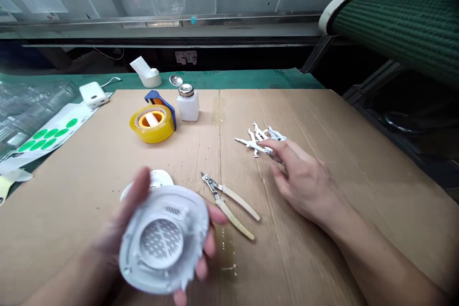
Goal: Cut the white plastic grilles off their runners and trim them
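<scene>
In my left hand [210, 244] is a round white plastic cover [161, 241], its inner side with a perforated grille facing up; fingers and thumb wrap its edge. My right hand [304, 177] reaches into a small pile of white plastic pieces [256, 141], thumb and index finger closing on the pile's near side. Which piece the fingertips grip, if any, is hidden. Between the hands lie cutting pliers [229, 205] with pale handles, jaws pointing away from me. Behind the held cover, partly hidden, rests another white round part [161, 179].
A yellow tape roll [152, 124] with a blue dispenser and a white pump bottle [188, 105] stand at the back of the cardboard [201, 153]. At left are a sheet of green stickers [48, 136] and a white box [93, 94]. A green conveyor belt [401, 19] overhangs the right.
</scene>
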Tool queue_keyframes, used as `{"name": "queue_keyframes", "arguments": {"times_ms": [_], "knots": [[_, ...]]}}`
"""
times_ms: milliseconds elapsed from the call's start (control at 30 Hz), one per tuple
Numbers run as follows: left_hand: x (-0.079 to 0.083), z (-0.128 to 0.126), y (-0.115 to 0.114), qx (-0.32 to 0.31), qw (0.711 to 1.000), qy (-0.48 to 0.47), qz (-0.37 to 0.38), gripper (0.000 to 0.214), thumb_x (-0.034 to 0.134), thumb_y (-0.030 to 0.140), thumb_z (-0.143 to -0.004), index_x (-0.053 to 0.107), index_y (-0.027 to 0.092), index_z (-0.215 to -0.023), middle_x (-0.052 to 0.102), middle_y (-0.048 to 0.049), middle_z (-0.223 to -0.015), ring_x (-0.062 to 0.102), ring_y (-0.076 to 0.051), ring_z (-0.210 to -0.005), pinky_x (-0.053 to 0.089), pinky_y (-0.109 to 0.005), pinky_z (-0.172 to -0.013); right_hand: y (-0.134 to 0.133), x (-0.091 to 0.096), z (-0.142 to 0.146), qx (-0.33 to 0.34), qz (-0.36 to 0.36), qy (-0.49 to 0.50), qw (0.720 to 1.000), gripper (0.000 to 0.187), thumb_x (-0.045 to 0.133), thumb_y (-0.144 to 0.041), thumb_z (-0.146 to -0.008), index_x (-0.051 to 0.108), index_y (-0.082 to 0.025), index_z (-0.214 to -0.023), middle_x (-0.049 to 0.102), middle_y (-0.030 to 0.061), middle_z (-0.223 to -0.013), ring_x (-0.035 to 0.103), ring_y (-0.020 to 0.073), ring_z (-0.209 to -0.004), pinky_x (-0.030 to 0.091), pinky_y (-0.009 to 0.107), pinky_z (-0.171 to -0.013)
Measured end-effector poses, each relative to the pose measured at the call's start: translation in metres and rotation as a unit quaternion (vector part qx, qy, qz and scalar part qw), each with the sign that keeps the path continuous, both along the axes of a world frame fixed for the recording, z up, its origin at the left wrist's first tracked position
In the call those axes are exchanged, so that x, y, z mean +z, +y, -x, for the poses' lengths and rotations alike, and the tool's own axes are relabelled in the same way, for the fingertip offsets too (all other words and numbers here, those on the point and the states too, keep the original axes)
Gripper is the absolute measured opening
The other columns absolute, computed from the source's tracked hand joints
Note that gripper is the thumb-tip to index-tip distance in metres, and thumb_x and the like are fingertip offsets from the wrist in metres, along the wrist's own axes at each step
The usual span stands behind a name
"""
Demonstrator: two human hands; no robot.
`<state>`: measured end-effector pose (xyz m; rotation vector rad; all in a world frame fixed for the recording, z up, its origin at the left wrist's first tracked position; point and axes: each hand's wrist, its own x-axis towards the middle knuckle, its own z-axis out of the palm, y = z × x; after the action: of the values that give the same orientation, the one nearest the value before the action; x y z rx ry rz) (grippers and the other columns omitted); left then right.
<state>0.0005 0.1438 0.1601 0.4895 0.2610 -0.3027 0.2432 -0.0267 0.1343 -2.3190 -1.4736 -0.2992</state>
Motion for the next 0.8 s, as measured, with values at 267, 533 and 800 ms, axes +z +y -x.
{"name": "queue_keyframes", "arguments": {"times_ms": [267, 533, 800], "knots": [[-0.04, -0.03, -0.018, -0.181, 0.969, 0.131, 0.105, 0.12, 0.006, 0.097, -0.069, 0.067, 0.004, -0.114, 0.07, -0.0166, -0.085, 0.07, -0.024, -0.065, 0.051, -0.029, -0.053, -0.003, 0.007, 0.017, 0.138, -0.007, 0.036, 0.99, 0.04, 0.041, -0.052, -0.102, 0.063, -0.018, -0.108, 0.066, 0.0054, -0.096, 0.063, 0.0204, -0.076, 0.042, 0.032, -0.06], [-0.051, -0.025, -0.017, -0.228, 0.951, 0.143, 0.149, 0.124, 0.011, 0.1, -0.064, 0.068, 0.001, -0.112, 0.07, -0.0185, -0.085, 0.069, -0.027, -0.067, 0.055, -0.033, -0.048, -0.001, 0.01, 0.033, 0.349, -0.02, 0.106, 0.931, 0.039, 0.048, -0.038, -0.102, 0.069, -0.011, -0.082, 0.054, 0.0015, -0.066, 0.045, 0.0142, -0.058, 0.029, 0.031, -0.054], [-0.056, -0.023, -0.016, -0.239, 0.951, 0.115, 0.157, 0.119, 0.009, 0.096, -0.069, 0.068, 0.003, -0.114, 0.071, -0.0168, -0.085, 0.07, -0.025, -0.069, 0.056, -0.033, -0.05, -0.002, 0.0, 0.038, 0.355, -0.025, 0.11, 0.928, 0.037, 0.05, -0.039, -0.101, 0.068, -0.014, -0.08, 0.048, -0.0007, -0.066, 0.036, 0.0143, -0.059, 0.023, 0.033, -0.054]]}}
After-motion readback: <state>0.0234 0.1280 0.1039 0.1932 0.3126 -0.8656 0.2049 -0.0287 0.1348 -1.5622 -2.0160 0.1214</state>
